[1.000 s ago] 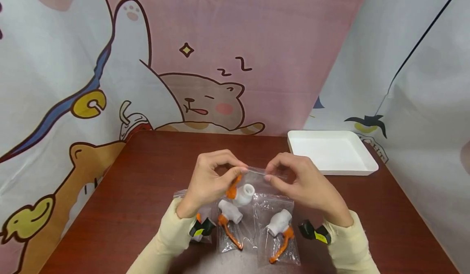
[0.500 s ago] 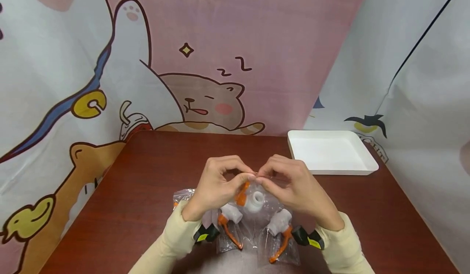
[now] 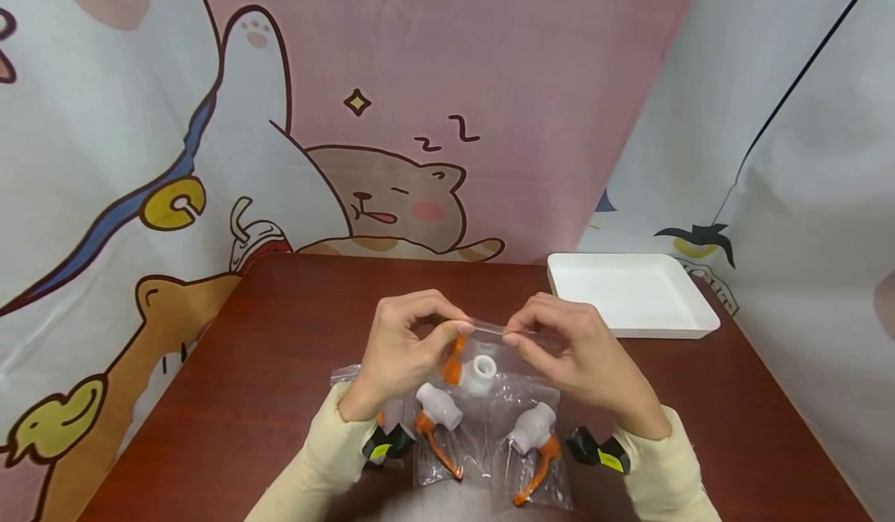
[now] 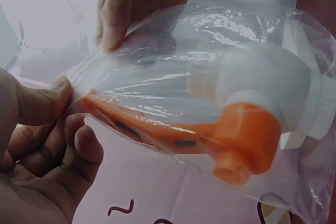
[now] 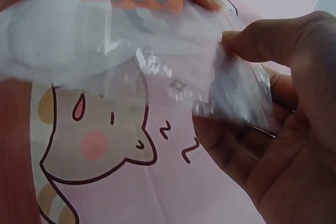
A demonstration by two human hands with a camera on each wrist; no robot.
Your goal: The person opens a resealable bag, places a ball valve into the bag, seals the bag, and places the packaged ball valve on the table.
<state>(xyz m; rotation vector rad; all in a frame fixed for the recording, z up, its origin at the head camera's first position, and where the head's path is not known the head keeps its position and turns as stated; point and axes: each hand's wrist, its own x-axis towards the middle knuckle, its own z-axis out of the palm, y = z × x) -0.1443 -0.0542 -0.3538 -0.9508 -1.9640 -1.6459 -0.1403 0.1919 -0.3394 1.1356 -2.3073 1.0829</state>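
My left hand and right hand pinch the top edge of a clear zip-lock bag, a short way apart, with the strip stretched between them. Inside the bag hangs a white plastic valve with an orange lever handle. In the left wrist view the handle points toward the pinched edge and the white body lies at the far end. The right wrist view shows the thumb and fingers gripping the film, blurred there.
Under the hands lie several more bagged valves: one bagged valve in the middle, another bagged valve to the right, and a bag partly hidden by the left wrist. A shallow white tray stands at the table's back right.
Half a second ago my hands had come together at the bag's top edge; now they are apart again, drawing the strip straight. The bag stays held throughout. The head view has tilted slightly.
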